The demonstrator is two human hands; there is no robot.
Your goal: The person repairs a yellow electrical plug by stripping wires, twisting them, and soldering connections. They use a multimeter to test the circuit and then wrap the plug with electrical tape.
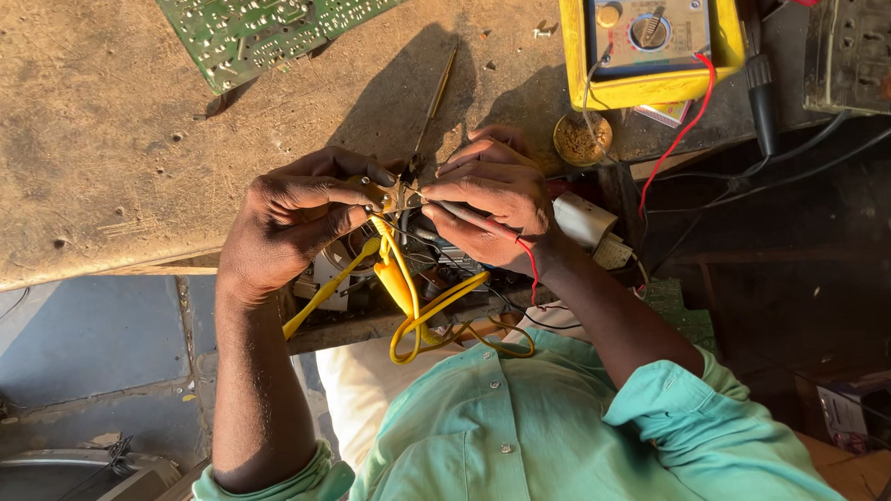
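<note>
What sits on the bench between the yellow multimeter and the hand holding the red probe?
In the head view, a small round tin of brownish paste sits between the yellow multimeter and the right hand, which grips the red probe.

Single view, head-worn camera. Looks steeply down over wearer's chest, frame inverted: torso at bottom edge, table [110,145] stretching to top. Close range; both hands near centre. Meter [651,36] and circuit board [275,22] cut by top edge. No second view for overlap.
</note>
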